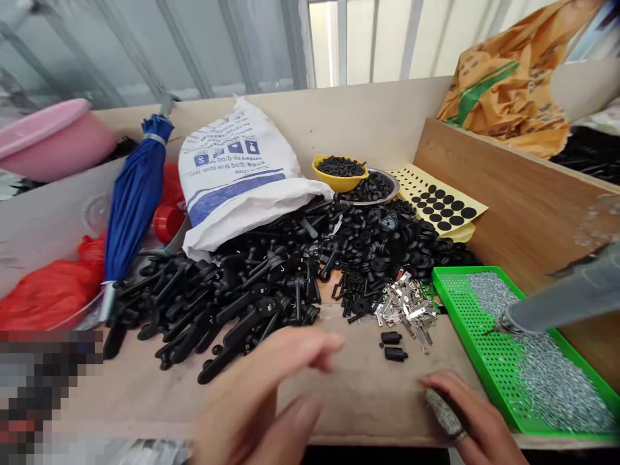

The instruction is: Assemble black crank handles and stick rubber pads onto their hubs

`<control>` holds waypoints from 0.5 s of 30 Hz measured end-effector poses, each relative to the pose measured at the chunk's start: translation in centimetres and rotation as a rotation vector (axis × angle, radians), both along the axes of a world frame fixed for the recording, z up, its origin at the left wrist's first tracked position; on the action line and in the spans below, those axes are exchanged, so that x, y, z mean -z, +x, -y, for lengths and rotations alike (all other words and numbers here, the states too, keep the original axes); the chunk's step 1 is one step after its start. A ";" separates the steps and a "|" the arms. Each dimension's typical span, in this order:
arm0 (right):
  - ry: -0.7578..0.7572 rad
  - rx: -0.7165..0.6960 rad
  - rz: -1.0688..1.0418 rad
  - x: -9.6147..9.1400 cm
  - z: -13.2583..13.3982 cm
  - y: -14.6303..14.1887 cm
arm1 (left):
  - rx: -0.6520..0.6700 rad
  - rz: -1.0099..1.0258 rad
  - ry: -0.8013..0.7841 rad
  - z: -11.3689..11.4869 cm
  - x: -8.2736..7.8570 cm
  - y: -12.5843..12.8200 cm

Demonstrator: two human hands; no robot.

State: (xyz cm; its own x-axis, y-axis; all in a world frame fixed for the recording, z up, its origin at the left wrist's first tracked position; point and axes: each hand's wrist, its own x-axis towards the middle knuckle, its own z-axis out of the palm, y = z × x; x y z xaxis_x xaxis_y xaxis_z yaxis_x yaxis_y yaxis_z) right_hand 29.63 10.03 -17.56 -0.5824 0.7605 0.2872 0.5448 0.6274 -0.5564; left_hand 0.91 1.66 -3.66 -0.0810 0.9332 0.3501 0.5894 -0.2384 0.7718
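Note:
My left hand is raised above the front of the table, smeared a little by motion. Its thumb and fingers are apart, and nothing shows between them. Low on the right, my right hand rests at the table's front, fingers stretched out, a grey patterned wrap around one finger. Two small black cylindrical parts lie just beyond it. Behind them is a heap of shiny metal clips, beside black springs. Long black handle-like parts are piled beyond my left hand.
A green perforated tray of small silvery pieces sits at right, a grey screwdriver-like tool above it. A white sack, yellow bowl, black-dot sticker sheets and wooden partition stand behind. A blue umbrella leans left.

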 end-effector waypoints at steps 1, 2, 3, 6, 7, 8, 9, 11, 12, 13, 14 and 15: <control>0.026 0.028 0.007 0.1 -0.1 -0.2 | 0.032 -0.029 -0.020 -0.7 1.0 0.1; 0.061 0.047 0.017 0.2 -0.3 -0.5 | 0.080 -0.069 -0.048 -1.2 2.2 0.3; 0.100 0.056 0.033 0.3 -0.6 -0.8 | 0.141 -0.116 -0.084 -1.7 3.6 0.6; 0.217 0.041 0.102 0.3 -1.5 -1.9 | 0.312 -0.261 -0.208 -2.1 6.9 1.7; 0.249 0.032 0.125 0.2 -1.8 -2.3 | 0.335 -0.306 -0.237 -2.1 7.7 1.9; 0.276 0.016 0.144 0.1 -2.1 -2.8 | 0.336 -0.347 -0.253 -2.1 8.2 2.0; 0.300 0.003 0.159 0.0 -2.4 -3.2 | 0.326 -0.380 -0.258 -2.1 8.5 1.9; 0.326 -0.006 0.181 0.0 -2.8 -4.1 | 0.280 -0.414 -0.255 -2.3 8.7 1.6; 0.332 -0.011 0.187 0.0 -2.9 -4.4 | 0.258 -0.418 -0.258 -2.5 8.7 1.3; 0.336 -0.017 0.190 0.0 -3.0 -4.8 | 0.242 -0.418 -0.265 -2.8 8.6 1.1; 0.342 -0.020 0.189 0.1 -3.0 -5.0 | 0.228 -0.417 -0.277 -3.0 8.6 0.9; 0.351 -0.023 0.185 0.2 -3.0 -5.2 | 0.216 -0.417 -0.287 -3.2 8.6 0.7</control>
